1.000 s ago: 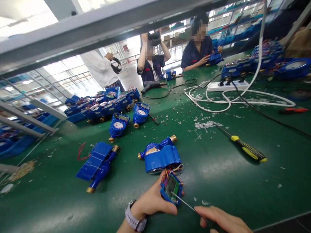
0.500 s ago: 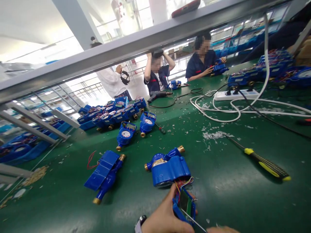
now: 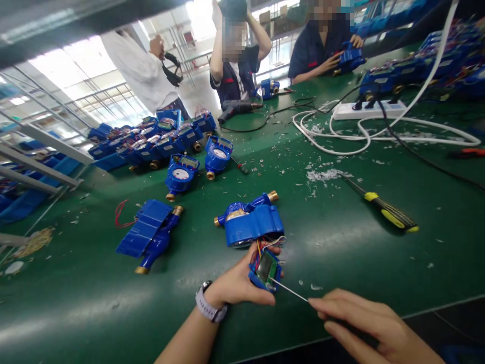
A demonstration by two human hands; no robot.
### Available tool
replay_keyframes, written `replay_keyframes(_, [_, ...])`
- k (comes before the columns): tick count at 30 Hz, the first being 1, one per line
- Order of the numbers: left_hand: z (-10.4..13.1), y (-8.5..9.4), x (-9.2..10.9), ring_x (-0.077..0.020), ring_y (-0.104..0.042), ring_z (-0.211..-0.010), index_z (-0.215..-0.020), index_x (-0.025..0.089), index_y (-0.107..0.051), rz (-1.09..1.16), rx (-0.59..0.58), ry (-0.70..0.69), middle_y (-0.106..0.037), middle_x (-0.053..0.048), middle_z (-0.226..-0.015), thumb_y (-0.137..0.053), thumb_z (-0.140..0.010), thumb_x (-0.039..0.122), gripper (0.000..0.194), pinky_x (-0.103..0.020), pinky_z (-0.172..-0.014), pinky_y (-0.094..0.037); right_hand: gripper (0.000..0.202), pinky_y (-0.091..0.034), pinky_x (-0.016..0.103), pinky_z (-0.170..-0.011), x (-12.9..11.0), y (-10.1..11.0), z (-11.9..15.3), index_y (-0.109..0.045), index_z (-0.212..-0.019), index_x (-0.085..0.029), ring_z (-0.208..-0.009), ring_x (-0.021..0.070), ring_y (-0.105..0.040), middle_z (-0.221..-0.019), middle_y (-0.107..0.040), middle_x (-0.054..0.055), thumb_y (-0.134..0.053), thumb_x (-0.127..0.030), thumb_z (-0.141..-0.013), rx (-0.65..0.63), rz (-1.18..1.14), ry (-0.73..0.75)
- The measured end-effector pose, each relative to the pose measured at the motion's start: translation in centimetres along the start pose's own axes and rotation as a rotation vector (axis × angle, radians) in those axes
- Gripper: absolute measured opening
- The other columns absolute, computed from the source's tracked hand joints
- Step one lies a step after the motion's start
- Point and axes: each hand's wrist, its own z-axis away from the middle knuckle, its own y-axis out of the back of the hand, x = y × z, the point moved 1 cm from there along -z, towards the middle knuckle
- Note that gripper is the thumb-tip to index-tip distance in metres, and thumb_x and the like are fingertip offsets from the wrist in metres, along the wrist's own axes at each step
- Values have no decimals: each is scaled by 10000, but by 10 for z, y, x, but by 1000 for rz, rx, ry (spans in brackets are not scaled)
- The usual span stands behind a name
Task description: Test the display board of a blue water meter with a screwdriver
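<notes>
My left hand (image 3: 242,280), with a watch on its wrist, grips a small blue meter display housing (image 3: 266,268) holding a dark screen and green circuit board. Coloured wires run from it to a blue water meter (image 3: 253,222) with brass ends, lying just beyond. My right hand (image 3: 373,321) pinches a thin screwdriver (image 3: 291,290); only its metal shaft shows and the handle is hidden in the hand. The shaft's tip meets the lower edge of the board. Left of the wired meter lies another blue water meter (image 3: 161,242), tilted on its side.
Two more meters (image 3: 181,174) stand before a cluster of several others (image 3: 151,139). A yellow-black screwdriver (image 3: 392,212) lies to the right, near a white power strip (image 3: 367,109) and looped cable. A heat gun (image 3: 238,107) rests at the back. Co-workers (image 3: 237,65) are across the table.
My view has tilted down, so the table sits higher in the picture and more of both my hands shows. The screwdriver's tip stays at the display housing.
</notes>
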Motion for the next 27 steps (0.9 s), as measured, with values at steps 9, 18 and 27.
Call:
replay_keyframes(9, [4,3,2,-265,-541,-1188,-1385,303,-382,-42,-61,16,-437,-111,-1380,-908,-624,280,926,-439,-1037,-433,372,-557,200,-648,-13,-4,-4,-696,-1094,-230,-778,151,-685,-941,-694,9,-419,-91,-889,-89,-4,5])
replay_keyframes(18, [8,5,8,-340,-454,-1278,-1385,248,-403,-306,-83,41,-416,-141,-1404,-926,-574,330,968,-499,-1132,-322,384,-551,227,-621,-13,-5,3,-723,-1053,-228,-683,164,-672,-903,-704,23,-390,-133,-889,-143,-69,-52])
replay_keyframes(27, [10,4,11,-343,-453,-1283,-1380,198,-394,-413,-79,63,-467,-155,-1366,-904,-601,382,949,-511,-1163,-250,379,-461,157,-463,-12,-15,3,-625,-1276,-207,-454,81,-541,-832,-685,10,-391,-235,-980,-436,-590,-645])
